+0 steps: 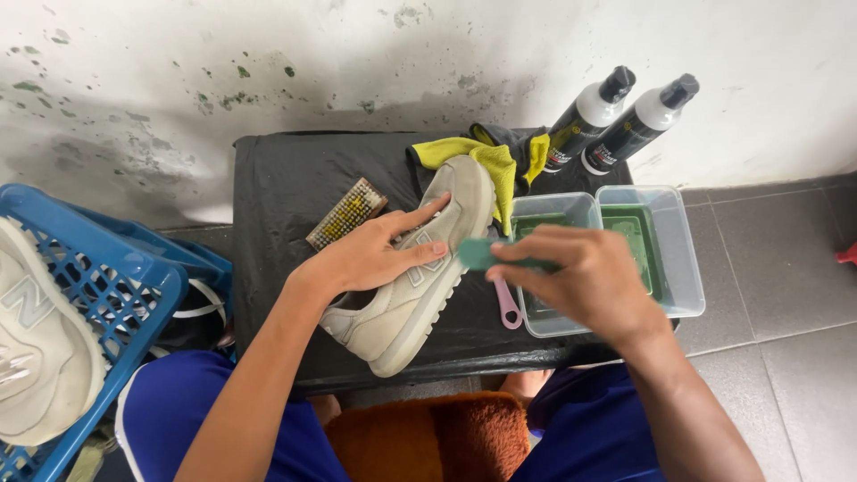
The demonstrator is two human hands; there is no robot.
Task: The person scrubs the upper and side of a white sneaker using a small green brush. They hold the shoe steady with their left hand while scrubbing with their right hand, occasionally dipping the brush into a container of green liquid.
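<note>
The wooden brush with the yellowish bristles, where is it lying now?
In the head view, the wooden brush lies on the black-covered table, left of centre, just beyond the left hand that steadies the beige shoe.

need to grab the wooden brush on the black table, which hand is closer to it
Left. The left hand rests on the beige shoe, just beside the wooden brush. The right hand holds a green brush on the shoe's far side.
</note>
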